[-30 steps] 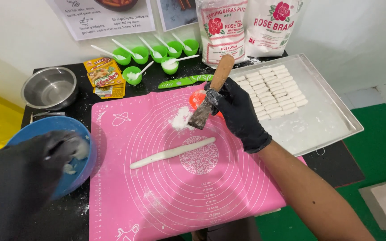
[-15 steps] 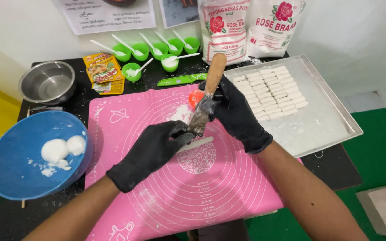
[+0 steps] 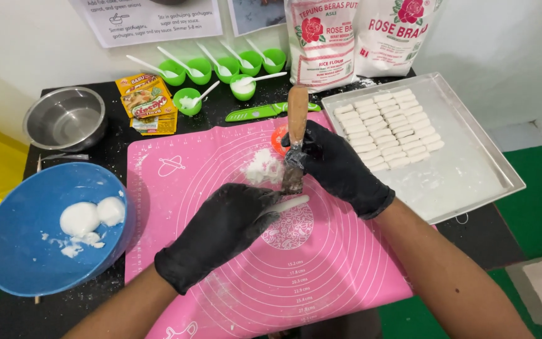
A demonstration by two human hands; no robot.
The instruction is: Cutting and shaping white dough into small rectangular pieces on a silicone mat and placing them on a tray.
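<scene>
Both my hands wear black gloves over a pink silicone mat (image 3: 321,276). My left hand (image 3: 221,229) lies on a thin white rope of dough (image 3: 288,204), covering most of it; only its right end shows. My right hand (image 3: 337,166) grips a wooden-handled scraper (image 3: 296,122), blade down right at the dough's exposed end. A small heap of white flour (image 3: 261,166) sits on the mat just left of the blade.
A metal tray (image 3: 465,176) with several rows of cut dough pieces lies at right. A blue bowl (image 3: 26,251) with dough balls is at left, a steel bowl (image 3: 65,119) behind it. Green cups with spoons (image 3: 221,69), seasoning packets (image 3: 145,100), a green knife (image 3: 258,112) and flour bags (image 3: 359,37) stand at the back.
My left hand left the blue bowl, crossed to the mat and settled on the dough rope. The scraper in my right hand came down to the rope's end.
</scene>
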